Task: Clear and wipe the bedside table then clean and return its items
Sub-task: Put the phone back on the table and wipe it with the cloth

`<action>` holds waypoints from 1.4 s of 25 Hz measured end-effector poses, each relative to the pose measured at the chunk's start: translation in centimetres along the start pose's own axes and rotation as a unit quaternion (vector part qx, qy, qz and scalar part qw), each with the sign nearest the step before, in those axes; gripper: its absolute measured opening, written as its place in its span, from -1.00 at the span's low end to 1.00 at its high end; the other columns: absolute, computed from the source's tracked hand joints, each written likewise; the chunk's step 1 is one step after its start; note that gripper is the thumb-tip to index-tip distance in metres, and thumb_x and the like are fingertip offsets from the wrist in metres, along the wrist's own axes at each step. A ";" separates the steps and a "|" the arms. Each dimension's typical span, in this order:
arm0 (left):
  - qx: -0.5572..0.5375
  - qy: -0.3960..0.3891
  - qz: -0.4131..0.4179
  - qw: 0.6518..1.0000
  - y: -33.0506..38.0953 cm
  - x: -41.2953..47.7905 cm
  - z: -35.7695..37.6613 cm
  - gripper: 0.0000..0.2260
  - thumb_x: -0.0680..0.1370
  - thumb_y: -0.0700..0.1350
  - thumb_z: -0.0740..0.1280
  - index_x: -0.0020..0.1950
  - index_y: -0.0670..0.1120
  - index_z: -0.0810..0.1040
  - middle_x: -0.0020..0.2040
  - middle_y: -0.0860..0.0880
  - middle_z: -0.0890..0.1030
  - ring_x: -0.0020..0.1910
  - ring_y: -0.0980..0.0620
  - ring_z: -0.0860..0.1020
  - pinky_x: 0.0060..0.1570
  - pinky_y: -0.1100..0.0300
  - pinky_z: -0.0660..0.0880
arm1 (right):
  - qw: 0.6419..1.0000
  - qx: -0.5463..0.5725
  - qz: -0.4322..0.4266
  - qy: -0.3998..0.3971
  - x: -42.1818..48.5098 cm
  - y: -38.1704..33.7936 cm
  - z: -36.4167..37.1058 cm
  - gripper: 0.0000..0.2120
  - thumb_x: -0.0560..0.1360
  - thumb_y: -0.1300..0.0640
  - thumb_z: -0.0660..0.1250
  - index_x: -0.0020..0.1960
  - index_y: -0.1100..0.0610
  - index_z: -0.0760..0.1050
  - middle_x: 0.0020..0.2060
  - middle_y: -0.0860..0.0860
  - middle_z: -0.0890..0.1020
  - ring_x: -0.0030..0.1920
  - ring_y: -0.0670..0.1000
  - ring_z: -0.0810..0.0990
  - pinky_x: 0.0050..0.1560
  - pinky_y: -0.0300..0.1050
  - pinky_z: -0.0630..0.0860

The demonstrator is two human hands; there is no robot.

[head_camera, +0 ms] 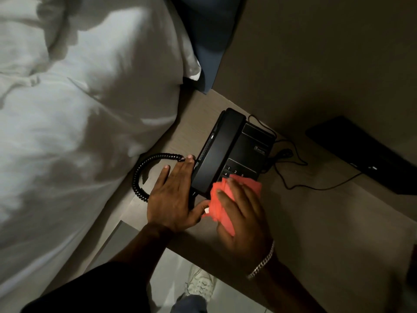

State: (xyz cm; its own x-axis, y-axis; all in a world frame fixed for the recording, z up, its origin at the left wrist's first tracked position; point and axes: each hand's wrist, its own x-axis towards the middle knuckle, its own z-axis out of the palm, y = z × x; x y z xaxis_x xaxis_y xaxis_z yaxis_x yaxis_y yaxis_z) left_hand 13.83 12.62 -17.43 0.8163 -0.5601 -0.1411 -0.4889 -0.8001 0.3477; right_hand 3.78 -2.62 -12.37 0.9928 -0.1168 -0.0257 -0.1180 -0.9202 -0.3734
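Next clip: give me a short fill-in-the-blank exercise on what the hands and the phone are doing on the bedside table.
1. The right hand presses a cloth coloured ____ onto the phone's keypad.
2. The left hand lies flat beside the ____ of the phone, which rests in its cradle.
3. The coiled cord curves on the bedside table towards the ____.

Missing words: red; handset; bed

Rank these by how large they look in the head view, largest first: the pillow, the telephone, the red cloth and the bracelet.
1. pillow, though being nearer the camera may enlarge it
2. telephone
3. red cloth, partly hidden under the right hand
4. bracelet
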 end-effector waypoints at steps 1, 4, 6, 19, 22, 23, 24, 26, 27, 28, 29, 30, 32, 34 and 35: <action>0.002 0.003 0.001 1.000 0.0 0.1 0.0 -0.11 0.48 0.44 -0.05 0.57 -0.21 0.13 0.55 -0.15 0.28 0.52 -0.07 0.29 0.50 -0.11 0.22 | 0.999 0.028 -0.019 0.019 1.0 0.4 -0.9 -0.38 0.39 0.06 0.39 0.43 0.11 0.38 0.45 0.14 0.41 0.46 0.18 0.36 0.31 0.26 0.46; 0.004 0.009 0.002 1.000 -0.1 0.2 0.2 -0.11 0.47 0.43 0.08 0.56 -0.20 0.15 0.55 -0.16 0.29 0.52 -0.08 0.30 0.53 -0.09 0.14 | 0.989 0.098 -0.005 0.110 7.9 0.8 -3.2 -0.30 0.44 -0.03 0.38 0.49 0.19 0.25 0.49 0.20 0.33 0.50 0.15 0.25 0.45 0.11 0.32; -0.002 0.018 0.004 1.000 0.0 0.1 0.2 -0.11 0.46 0.42 0.17 0.56 -0.20 0.16 0.54 -0.16 0.31 0.51 -0.08 0.32 0.54 -0.08 0.13 | 0.989 0.110 0.046 0.086 12.8 0.4 -4.1 -0.21 0.38 -0.05 0.41 0.50 0.18 0.20 0.53 0.20 0.23 0.53 0.17 0.16 0.47 0.07 0.21; -0.035 0.054 -0.001 0.998 -0.2 0.0 0.2 -0.19 0.49 0.40 0.04 0.49 -0.20 0.24 0.40 -0.21 0.49 0.42 -0.12 0.44 0.53 -0.03 0.12 | 0.996 0.003 0.084 -0.004 7.7 -3.4 -0.5 -0.34 0.45 -0.03 0.34 0.49 0.09 0.25 0.57 0.15 0.17 0.58 0.25 0.04 0.53 0.23 0.16; -0.062 0.093 -0.009 0.994 -0.3 -0.2 0.4 -0.22 0.47 0.32 0.27 0.48 -0.18 0.20 0.38 -0.21 0.52 0.39 -0.07 0.42 0.48 -0.02 0.13 | 0.996 0.011 0.078 -0.028 5.7 -4.5 -0.4 -0.32 0.44 0.10 0.38 0.51 0.10 0.24 0.57 0.17 0.16 0.58 0.27 0.03 0.53 0.16 0.10; -0.075 0.093 -0.006 0.993 -0.3 -0.4 0.3 -0.24 0.47 0.29 0.30 0.49 -0.16 0.19 0.40 -0.18 0.50 0.39 -0.06 0.42 0.49 0.02 0.11 | 0.996 0.008 0.073 -0.042 5.2 -4.8 -0.4 -0.31 0.43 0.12 0.39 0.51 0.11 0.23 0.57 0.18 0.16 0.58 0.28 0.02 0.53 0.16 0.08; -0.087 0.083 0.000 0.993 -0.4 -0.7 0.1 -0.25 0.49 0.26 0.31 0.50 -0.14 0.18 0.43 -0.17 0.46 0.41 -0.06 0.41 0.50 0.06 0.08 | 0.996 0.003 0.067 -0.058 4.8 -5.0 -0.3 -0.30 0.43 0.13 0.38 0.52 0.12 0.22 0.57 0.19 0.15 0.58 0.29 0.01 0.54 0.17 0.06; -0.112 0.064 0.021 0.991 -0.5 -1.3 -0.7 -0.29 0.51 0.17 0.34 0.51 -0.17 0.20 0.45 -0.18 0.43 0.42 -0.12 0.40 0.49 0.10 0.08 | 0.994 -0.024 0.056 -0.092 4.0 -5.1 -0.3 -0.28 0.45 0.11 0.36 0.54 0.12 0.16 0.58 0.19 0.11 0.58 0.29 -0.03 0.57 0.19 0.00; -0.139 0.053 0.036 0.988 -0.6 -1.8 -1.5 -0.33 0.51 0.11 0.35 0.49 -0.21 0.24 0.42 -0.22 0.45 0.39 -0.17 0.43 0.47 0.10 0.14 | 0.991 -0.048 0.049 -0.114 3.5 -5.3 -0.2 -0.28 0.47 0.10 0.36 0.55 0.11 0.13 0.58 0.19 0.08 0.59 0.28 -0.06 0.59 0.20 -0.02; -0.180 0.045 0.051 0.981 -0.7 -2.5 -2.4 -0.40 0.52 0.05 0.33 0.44 -0.23 0.30 0.35 -0.25 0.49 0.32 -0.21 0.47 0.44 0.09 0.23 | 0.988 -0.069 0.043 -0.133 2.9 -5.6 -0.2 -0.27 0.47 0.09 0.36 0.55 0.11 0.12 0.59 0.18 0.07 0.59 0.27 -0.07 0.60 0.20 -0.03; -0.221 0.046 0.061 0.972 -0.9 -3.5 -3.6 -0.49 0.52 0.01 0.29 0.38 -0.24 0.36 0.27 -0.26 0.51 0.24 -0.21 0.50 0.37 0.06 0.35 | 0.987 -0.071 0.038 -0.138 2.3 -6.0 -0.2 -0.27 0.46 0.10 0.38 0.54 0.13 0.15 0.58 0.19 0.11 0.59 0.27 -0.03 0.59 0.21 0.00; -0.252 0.053 0.061 0.964 -1.3 -4.6 -4.8 -0.54 0.51 0.00 0.24 0.33 -0.23 0.39 0.22 -0.24 0.52 0.21 -0.18 0.50 0.30 0.03 0.41 | 0.989 -0.053 0.035 -0.132 1.6 -6.6 -0.3 -0.30 0.43 0.12 0.41 0.51 0.15 0.23 0.56 0.20 0.18 0.58 0.27 0.03 0.58 0.24 0.06; -0.277 0.088 0.030 0.956 -1.9 -7.0 -6.4 -0.55 0.51 -0.04 0.25 0.35 -0.22 0.42 0.31 -0.21 0.51 0.34 -0.14 0.46 0.33 -0.03 0.42 | 0.993 -0.016 0.033 -0.113 0.3 -7.5 -0.6 -0.37 0.41 0.17 0.43 0.43 0.20 0.35 0.50 0.22 0.31 0.54 0.28 0.17 0.50 0.27 0.25; -0.276 0.150 -0.026 0.949 -2.7 -9.7 -8.0 -0.56 0.48 -0.17 0.31 0.35 -0.23 0.45 0.36 -0.19 0.51 0.42 -0.12 0.43 0.37 -0.08 0.40 | 0.998 0.006 0.019 -0.052 -0.7 -8.8 -0.4 -0.42 0.37 0.23 0.46 0.36 0.25 0.43 0.43 0.24 0.42 0.46 0.28 0.35 0.40 0.25 0.41; -0.280 0.185 -0.044 0.941 -3.0 -10.8 -9.0 -0.58 0.47 -0.21 0.33 0.33 -0.24 0.49 0.35 -0.17 0.53 0.42 -0.11 0.44 0.37 -0.05 0.40 | 0.999 0.028 0.013 -0.012 -0.7 -9.7 -0.5 -0.44 0.36 0.24 0.45 0.34 0.26 0.45 0.40 0.25 0.45 0.42 0.27 0.42 0.37 0.20 0.45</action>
State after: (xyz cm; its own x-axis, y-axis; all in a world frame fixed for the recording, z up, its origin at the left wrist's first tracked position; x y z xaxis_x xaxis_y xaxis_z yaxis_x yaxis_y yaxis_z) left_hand 9.23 23.01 -8.56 0.9483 -0.2999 0.1039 -0.2594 -0.5433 0.7985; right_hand 4.21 6.24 -8.28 0.9897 -0.1311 -0.0580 -0.1433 -0.8948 -0.4229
